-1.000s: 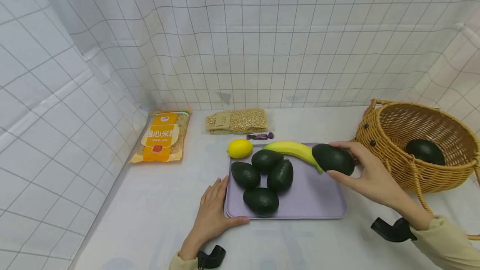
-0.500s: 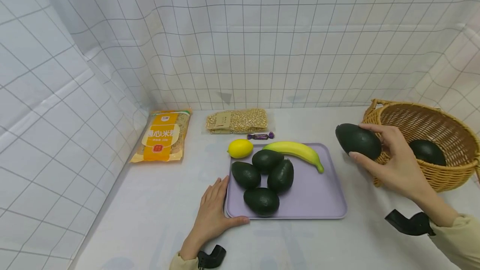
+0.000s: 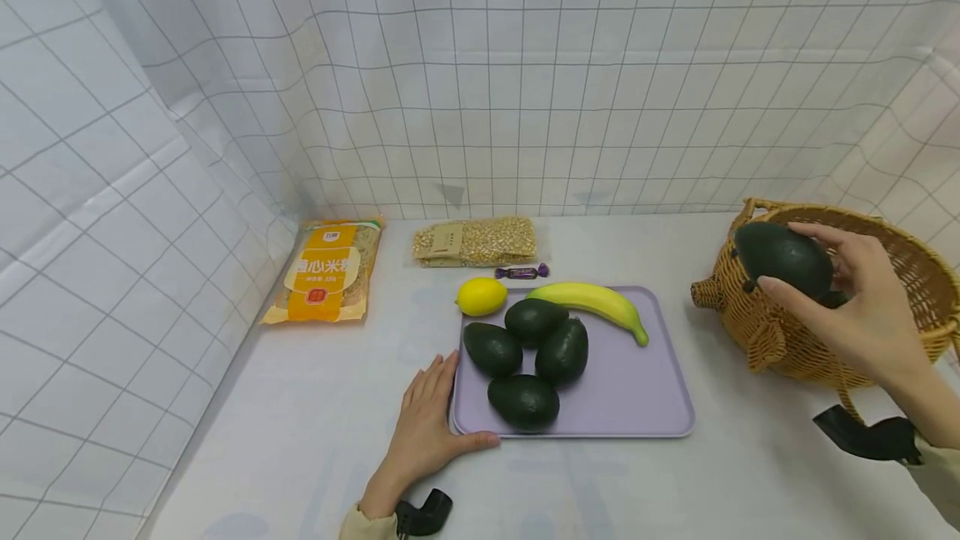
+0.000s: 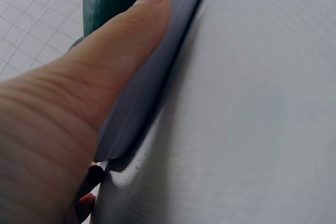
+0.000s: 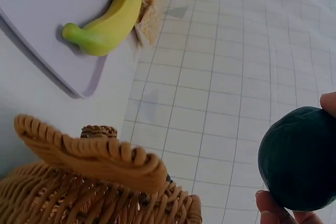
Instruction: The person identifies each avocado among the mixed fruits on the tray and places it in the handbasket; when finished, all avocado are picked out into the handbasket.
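My right hand (image 3: 870, 307) grips a dark green avocado (image 3: 783, 259) between thumb and fingers, above the near left part of the wicker basket (image 3: 930, 269). The right wrist view also shows this avocado (image 5: 299, 158), with fingertips around it. My left hand (image 3: 423, 423) rests at the front left corner of the lilac tray (image 3: 630, 398), fingers straight along its left side and thumb on the front edge. Several avocados (image 3: 523, 402) lie in the tray's left half. A banana (image 3: 592, 300) lies across its back. A lemon (image 3: 481, 297) sits at the back left corner.
An orange-labelled food packet (image 3: 322, 273) lies at the left. Behind the tray are a clear bag of yellowish grains (image 3: 487, 242) and a purple wrapped sweet (image 3: 521, 272). A gridded white curtain (image 3: 525, 90) closes off the back.
My right hand has carried the avocado rightward, from above the tray's right end to above the basket. The left hand and the things on the tray have stayed put.
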### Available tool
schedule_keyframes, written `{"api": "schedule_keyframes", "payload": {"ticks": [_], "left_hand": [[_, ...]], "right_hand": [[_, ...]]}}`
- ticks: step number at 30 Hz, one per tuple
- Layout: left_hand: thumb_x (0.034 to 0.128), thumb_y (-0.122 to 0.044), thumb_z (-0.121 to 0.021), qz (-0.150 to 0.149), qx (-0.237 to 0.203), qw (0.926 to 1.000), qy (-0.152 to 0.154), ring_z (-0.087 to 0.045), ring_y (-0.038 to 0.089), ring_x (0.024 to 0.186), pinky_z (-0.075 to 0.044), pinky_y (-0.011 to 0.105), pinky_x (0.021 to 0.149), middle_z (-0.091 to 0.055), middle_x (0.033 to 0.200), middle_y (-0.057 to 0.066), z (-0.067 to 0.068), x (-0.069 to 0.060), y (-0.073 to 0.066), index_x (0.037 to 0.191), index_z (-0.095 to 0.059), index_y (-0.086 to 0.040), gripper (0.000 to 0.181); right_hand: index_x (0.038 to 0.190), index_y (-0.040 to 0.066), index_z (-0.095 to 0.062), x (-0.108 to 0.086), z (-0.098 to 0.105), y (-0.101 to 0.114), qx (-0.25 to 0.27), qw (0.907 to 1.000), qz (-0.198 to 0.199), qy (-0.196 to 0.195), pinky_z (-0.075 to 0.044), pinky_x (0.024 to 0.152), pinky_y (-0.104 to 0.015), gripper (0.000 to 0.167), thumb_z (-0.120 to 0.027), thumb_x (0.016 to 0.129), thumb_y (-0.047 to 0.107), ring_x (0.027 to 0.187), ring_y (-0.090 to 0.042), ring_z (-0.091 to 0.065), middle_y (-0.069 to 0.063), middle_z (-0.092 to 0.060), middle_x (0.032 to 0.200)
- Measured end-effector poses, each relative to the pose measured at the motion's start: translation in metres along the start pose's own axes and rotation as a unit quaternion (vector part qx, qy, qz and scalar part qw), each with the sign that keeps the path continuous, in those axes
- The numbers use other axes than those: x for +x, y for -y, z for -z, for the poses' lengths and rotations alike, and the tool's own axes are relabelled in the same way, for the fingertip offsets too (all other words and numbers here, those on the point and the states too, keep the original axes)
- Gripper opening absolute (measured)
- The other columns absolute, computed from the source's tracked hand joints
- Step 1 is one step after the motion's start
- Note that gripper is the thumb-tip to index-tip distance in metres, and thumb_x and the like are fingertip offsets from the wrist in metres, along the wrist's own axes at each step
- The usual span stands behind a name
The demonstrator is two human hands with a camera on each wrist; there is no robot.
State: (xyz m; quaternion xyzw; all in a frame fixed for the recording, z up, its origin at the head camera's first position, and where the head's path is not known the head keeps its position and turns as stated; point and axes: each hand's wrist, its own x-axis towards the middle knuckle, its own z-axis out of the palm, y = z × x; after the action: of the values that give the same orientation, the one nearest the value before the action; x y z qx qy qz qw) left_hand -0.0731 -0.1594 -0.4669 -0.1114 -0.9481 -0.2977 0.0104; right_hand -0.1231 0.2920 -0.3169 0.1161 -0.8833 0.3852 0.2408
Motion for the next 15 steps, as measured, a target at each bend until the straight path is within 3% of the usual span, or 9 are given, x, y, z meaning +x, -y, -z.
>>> {"api": "schedule_keyframes", "payload": {"ticks": [3, 7, 11, 15], "left_hand": [[0.0602, -0.071, -0.073, 0.002, -0.001, 1.0000, 0.001, -0.015, 0.027, 0.141, -0.008, 0.048, 0.112, -0.029, 0.151, 0.014, 0.000, 0.000, 0.000, 0.151, -0.022, -0.008, 0.122], [0.0602, -0.072, -0.073, 0.003, 0.001, 1.0000, 0.003, -0.015, 0.027, 0.141, -0.008, 0.047, 0.112, -0.029, 0.151, 0.014, 0.000, 0.001, 0.000, 0.151, -0.022, -0.008, 0.122], [0.0604, -0.073, -0.072, -0.001, 0.003, 1.0000, 0.001, -0.015, 0.027, 0.141, -0.008, 0.047, 0.112, -0.029, 0.151, 0.013, -0.001, 0.001, 0.000, 0.151, -0.022, -0.008, 0.122], [0.0604, -0.072, -0.072, -0.004, 0.002, 1.0000, -0.003, -0.016, 0.027, 0.141, -0.009, 0.047, 0.112, -0.030, 0.150, 0.014, -0.001, 0.000, 0.000, 0.151, -0.023, -0.007, 0.122]], "right_hand": [[0.133, 0.002, -0.051, 0.002, 0.007, -0.005, -0.026, 0.9994, -0.019, -0.009, -0.033, 0.068, -0.002, 0.065, -0.078, 0.074, 0.001, 0.095, 0.000, -0.037, 0.013, -0.035, 0.119], [0.139, 0.005, -0.046, 0.005, 0.016, -0.014, -0.052, 0.9970, -0.056, -0.008, -0.033, 0.060, -0.004, 0.066, -0.075, 0.079, 0.007, 0.083, 0.005, -0.039, -0.004, -0.038, 0.123], [0.139, 0.003, -0.045, 0.008, 0.023, -0.025, -0.053, 0.9969, -0.053, -0.025, -0.036, 0.055, -0.001, 0.066, -0.074, 0.080, 0.005, 0.075, 0.015, -0.043, -0.010, -0.046, 0.114], [0.136, -0.002, -0.045, 0.009, 0.027, -0.032, -0.071, 0.9952, -0.054, -0.041, -0.035, 0.056, 0.001, 0.064, -0.074, 0.079, 0.006, 0.073, 0.019, -0.041, -0.007, -0.050, 0.104]]}}
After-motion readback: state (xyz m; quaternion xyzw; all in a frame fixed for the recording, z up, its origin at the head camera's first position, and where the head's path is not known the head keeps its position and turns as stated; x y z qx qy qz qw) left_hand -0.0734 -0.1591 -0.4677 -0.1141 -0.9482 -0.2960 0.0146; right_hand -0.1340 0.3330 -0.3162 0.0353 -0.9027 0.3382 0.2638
